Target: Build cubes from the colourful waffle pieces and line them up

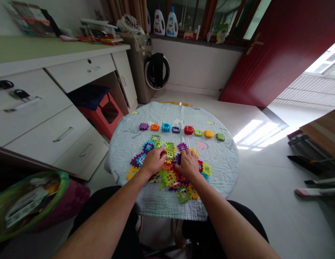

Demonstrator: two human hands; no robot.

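Over the left part of a heap of colourful notched plastic building tiles is my left hand [154, 162], its fingers curled together. Just right of its fingertips lies a lime-green window tile [170, 154]; whether the fingers grip anything is hidden. My right hand [189, 163] rests on the heap's right part, fingers apart and pointing away from me. A dark purple tile [178, 158] shows beside its thumb and forefinger. Nearer me lie a green tile [169, 178] and another green tile [184, 194]. Beyond the heap runs a row of small blocks, including a red block [189, 130] and a blue block [166, 127].
A pale patterned cloth [124, 144] covers the round table. To the left stand a white desk [81, 77], a red stool [113, 115] and a filled bin [63, 194]. A washing machine [139, 61] with its door open stands behind, and a red door [253, 68] at the right.
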